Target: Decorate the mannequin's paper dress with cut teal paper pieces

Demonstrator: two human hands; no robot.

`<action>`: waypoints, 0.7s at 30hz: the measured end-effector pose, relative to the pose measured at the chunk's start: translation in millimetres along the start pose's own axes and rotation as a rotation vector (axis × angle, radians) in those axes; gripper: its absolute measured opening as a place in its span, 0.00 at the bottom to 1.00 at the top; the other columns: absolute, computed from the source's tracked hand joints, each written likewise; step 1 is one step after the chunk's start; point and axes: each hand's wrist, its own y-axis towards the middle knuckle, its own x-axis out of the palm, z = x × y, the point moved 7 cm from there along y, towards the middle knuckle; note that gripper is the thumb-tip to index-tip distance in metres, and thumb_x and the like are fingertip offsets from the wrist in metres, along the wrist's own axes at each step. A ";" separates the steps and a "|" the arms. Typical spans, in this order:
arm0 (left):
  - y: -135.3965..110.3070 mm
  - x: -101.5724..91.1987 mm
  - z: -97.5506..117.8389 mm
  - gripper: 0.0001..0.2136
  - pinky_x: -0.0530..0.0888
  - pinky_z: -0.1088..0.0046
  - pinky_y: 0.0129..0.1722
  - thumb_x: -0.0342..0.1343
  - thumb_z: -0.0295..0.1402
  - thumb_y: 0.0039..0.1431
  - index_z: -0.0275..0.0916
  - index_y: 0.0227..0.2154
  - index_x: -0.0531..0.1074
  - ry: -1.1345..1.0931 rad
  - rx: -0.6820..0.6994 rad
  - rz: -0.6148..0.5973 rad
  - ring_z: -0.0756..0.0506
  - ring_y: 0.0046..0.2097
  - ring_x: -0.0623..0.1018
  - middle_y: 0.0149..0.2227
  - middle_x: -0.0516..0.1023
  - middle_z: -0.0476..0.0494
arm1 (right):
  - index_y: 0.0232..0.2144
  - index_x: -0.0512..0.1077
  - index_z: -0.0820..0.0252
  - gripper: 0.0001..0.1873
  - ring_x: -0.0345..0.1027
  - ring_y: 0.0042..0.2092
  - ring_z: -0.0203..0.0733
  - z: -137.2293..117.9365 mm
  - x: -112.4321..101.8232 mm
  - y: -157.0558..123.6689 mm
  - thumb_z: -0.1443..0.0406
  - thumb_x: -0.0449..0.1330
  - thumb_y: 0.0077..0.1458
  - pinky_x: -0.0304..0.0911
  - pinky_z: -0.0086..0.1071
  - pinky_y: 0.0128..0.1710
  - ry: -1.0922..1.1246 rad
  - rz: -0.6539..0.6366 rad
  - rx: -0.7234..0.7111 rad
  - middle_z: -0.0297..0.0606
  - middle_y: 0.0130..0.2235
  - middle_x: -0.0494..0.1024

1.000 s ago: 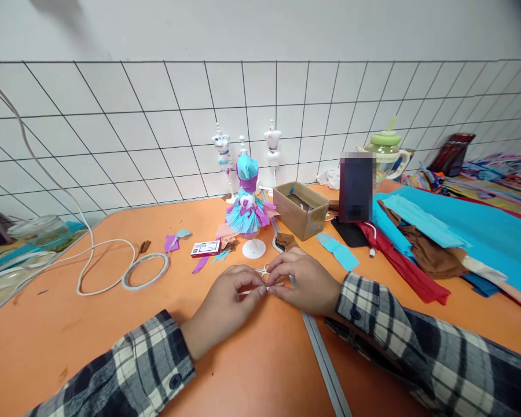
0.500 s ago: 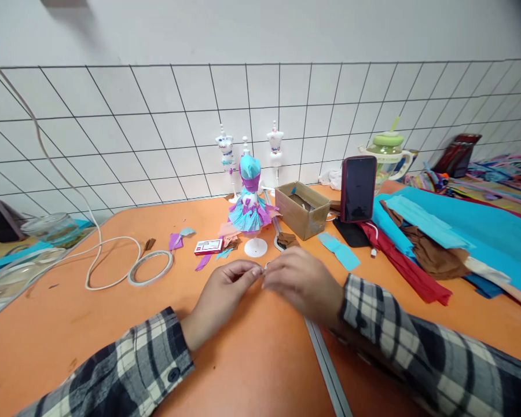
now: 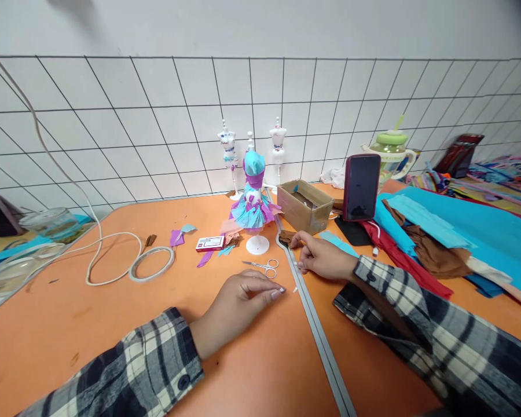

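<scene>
Your left hand [image 3: 238, 304] pinches a white scrap [image 3: 282, 289]; your right hand [image 3: 323, 258] curls by the grey strip [image 3: 315, 324], grip unclear. Box [image 3: 210, 244] print illegible.

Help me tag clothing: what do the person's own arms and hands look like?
The left sleeve and right sleeve are long, plaid in navy, grey and cream, each with a round dark button at the cuff. The left hand and right hand wear no gloves.
</scene>
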 end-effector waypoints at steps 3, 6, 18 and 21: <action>-2.8 3.1 13.6 0.08 0.72 0.71 0.36 0.57 0.35 0.58 0.41 0.32 0.81 0.060 0.115 -0.011 0.47 0.34 0.75 0.27 0.79 0.46 | 0.41 0.59 0.58 0.14 0.70 0.28 0.37 8.0 3.7 3.9 0.71 0.56 0.51 0.57 0.28 0.29 0.039 -0.013 0.020 0.28 0.24 0.76; -4.2 6.4 18.2 0.07 0.71 0.71 0.35 0.57 0.33 0.58 0.41 0.32 0.80 0.089 0.156 -0.027 0.47 0.33 0.74 0.27 0.79 0.46 | 0.38 0.58 0.58 0.11 0.71 0.30 0.37 16.5 5.1 11.3 0.71 0.55 0.51 0.58 0.28 0.29 0.002 -0.045 0.129 0.29 0.24 0.76; -2.5 12.3 17.9 0.08 0.70 0.70 0.38 0.56 0.33 0.59 0.40 0.32 0.81 0.166 0.242 -0.093 0.47 0.33 0.74 0.28 0.80 0.45 | 0.30 0.68 0.59 0.15 0.67 0.27 0.41 14.3 -1.4 28.4 0.63 0.66 0.38 0.50 0.30 0.24 -0.391 -0.111 0.320 0.35 0.25 0.73; -0.3 7.4 9.6 0.09 0.70 0.68 0.40 0.55 0.33 0.59 0.40 0.35 0.80 0.146 0.185 -0.053 0.46 0.36 0.75 0.29 0.80 0.44 | 0.30 0.68 0.58 0.18 0.64 0.28 0.38 20.3 -12.2 19.7 0.53 0.65 0.42 0.50 0.29 0.24 -0.326 -0.048 0.262 0.33 0.26 0.73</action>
